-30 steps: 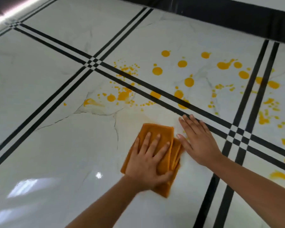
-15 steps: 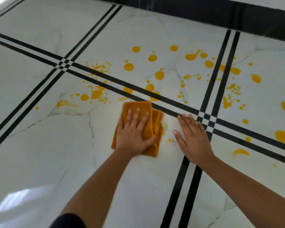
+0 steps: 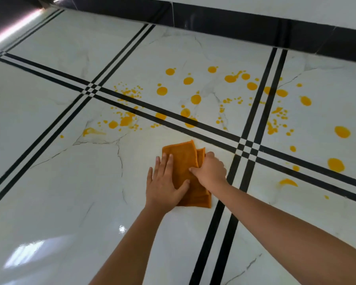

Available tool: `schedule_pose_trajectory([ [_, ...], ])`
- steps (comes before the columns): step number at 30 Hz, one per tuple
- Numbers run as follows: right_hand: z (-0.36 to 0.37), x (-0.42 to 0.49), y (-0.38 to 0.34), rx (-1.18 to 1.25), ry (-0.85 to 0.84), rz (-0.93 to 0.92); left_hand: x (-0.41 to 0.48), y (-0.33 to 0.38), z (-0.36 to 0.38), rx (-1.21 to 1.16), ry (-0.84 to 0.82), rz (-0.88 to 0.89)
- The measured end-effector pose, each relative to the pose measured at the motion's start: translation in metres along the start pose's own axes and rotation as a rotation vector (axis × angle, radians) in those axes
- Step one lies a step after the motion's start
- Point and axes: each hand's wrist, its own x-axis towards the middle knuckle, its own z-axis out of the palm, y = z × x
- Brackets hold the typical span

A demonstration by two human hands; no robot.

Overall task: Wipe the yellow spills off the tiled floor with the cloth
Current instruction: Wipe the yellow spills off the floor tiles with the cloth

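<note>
**Right hand just jumped onto the cloth, looks like a refold or regrip mid-wipe**

Head cam, the only view here.

The big change: a second ago the right hand [image 3: 212,171] was lying flat on the tiled floor [image 3: 70,192] next to the cloth [image 3: 182,161], just bracing. Now it's on top of the cloth's right side with its fingers curled in, and it seems to be grasping the folded layers along that edge, thumb laid across the fabric.

The left hand [image 3: 165,184] hasn't switched jobs. It's still palm-down with straight, spread fingers, pressing the cloth's left part, and its outer fingers spill onto bare tile.

The orange cloth sits folded just below centre of the frame. Its top corner is close under the diagonal black double line, and it's just left of the upright black stripes [image 3: 212,223].

There's a faint yellowish haze [image 3: 169,138] on the tile just above the cloth, so that patch looks wiped but not totally clean.

For the task, my guess is the wiping is paused while the cloth gets turned or bunched to a fresher face. There's loads left: the yellow spills [image 3: 195,99] are still scattered across the upper middle and whole right side of the frame, with a splatter cluster at centre left. I'd call it early days.
</note>
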Motion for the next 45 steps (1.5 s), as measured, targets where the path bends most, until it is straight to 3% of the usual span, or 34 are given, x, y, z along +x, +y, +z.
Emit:
schedule_pose_trajectory([
  [5, -0.015, 0.007, -0.001, 0.38, -0.214, 0.154, -0.006, -0.001, -0.008, -0.046, -0.001, -0.051],
  [7, -0.038, 0.007, -0.001, 0.384, -0.208, 0.124, -0.002, 0.005, -0.012, -0.069, 0.002, -0.06],
  [15, -0.108, -0.001, -0.015, -0.038, 0.143, -0.21, 0.012, 0.019, -0.021, -0.079, 0.015, -0.028],
  [20, -0.068, -0.015, -0.011, -0.086, -0.122, -0.311, 0.009, 0.015, -0.016, -0.059, -0.014, -0.063],
  [23, -0.043, -0.002, 0.005, -0.311, -0.068, -0.3, 0.006, 0.008, -0.011, -0.018, -0.067, -0.082],
  [26, -0.005, 0.006, 0.024, -0.452, -0.153, -0.335, 0.007, 0.001, -0.004, 0.028, -0.095, -0.069],
  [30, 0.006, 0.023, 0.046, -0.543, 0.01, -0.455, 0.01, -0.003, 0.003, 0.108, -0.053, -0.038],
  [35, -0.019, 0.025, 0.095, -0.414, 0.199, -0.061, 0.017, 0.013, 0.008, 0.144, -0.054, 0.106],
  [38, -0.001, -0.014, 0.11, -0.478, 0.182, -0.195, 0.023, 0.03, 0.017, 0.167, -0.06, 0.193],
  [41, -0.021, 0.01, 0.118, -0.515, 0.158, -0.336, 0.026, 0.048, 0.026, 0.189, -0.066, 0.276],
  [45, -0.056, 0.031, 0.161, -0.392, 0.257, 0.049, 0.026, 0.073, 0.035, 0.209, -0.094, 0.32],
])
